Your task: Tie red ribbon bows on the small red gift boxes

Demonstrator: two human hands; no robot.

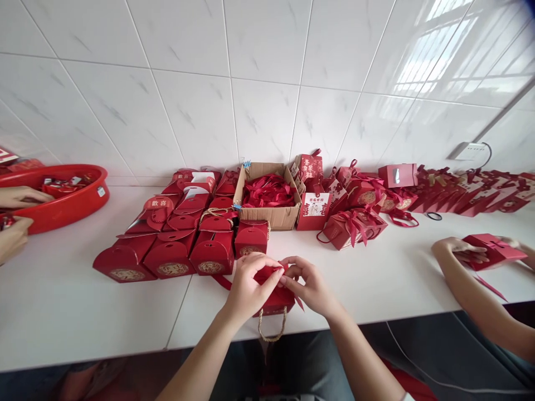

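A red gift box (273,305) with a twisted rope handle (272,337) stands at the table's front edge, right before me. Above its top, my left hand (254,281) pinches a red ribbon (221,282), one end of which trails out to the left. My right hand (307,284) meets it there, thumb and fingers closed on the same ribbon, with another end hanging at the right. The fingertips of both hands nearly touch and hide most of the ribbon between them and much of the box top.
Several red boxes (171,250) stand in rows at left. A cardboard box (267,218) holds red ribbons. Finished-looking boxes with bows (355,228) line the wall at right. Other people's hands are at a red basin (79,203) far left and on a red box (495,250) far right.
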